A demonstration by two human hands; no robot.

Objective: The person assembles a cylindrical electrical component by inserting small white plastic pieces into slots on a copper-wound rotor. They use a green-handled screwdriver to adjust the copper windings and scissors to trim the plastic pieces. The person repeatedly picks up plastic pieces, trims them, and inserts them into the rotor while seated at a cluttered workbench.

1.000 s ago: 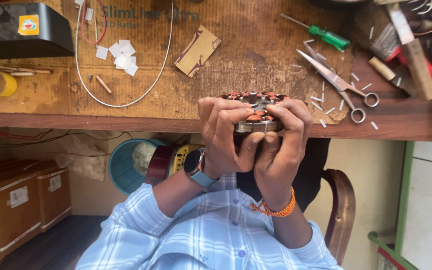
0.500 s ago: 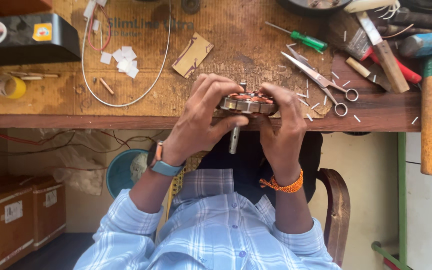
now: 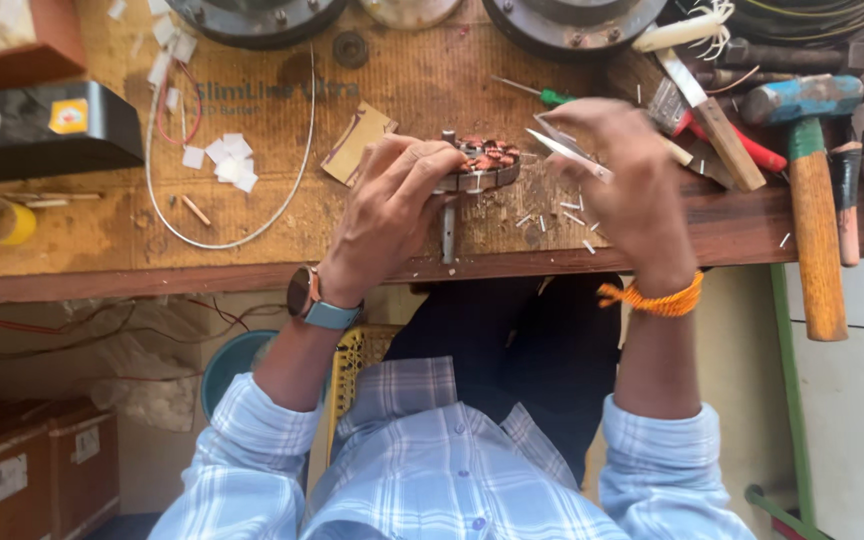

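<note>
The left hand (image 3: 392,215) closes its fingers on the round copper-wound stator (image 3: 482,165) (it rests on the bench (image 3: 252,230)). The right hand (image 3: 632,190) grips scissors (image 3: 567,152); the trimming seems unfinished, with cut bits scattered near.

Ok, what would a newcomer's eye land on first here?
Probably the two hands at the bench's near edge: the left hand holds a round metal part with copper windings down on the wood, and the right hand lifts scissors beside it. Next, the blue-headed hammer lying at the far right.
</note>
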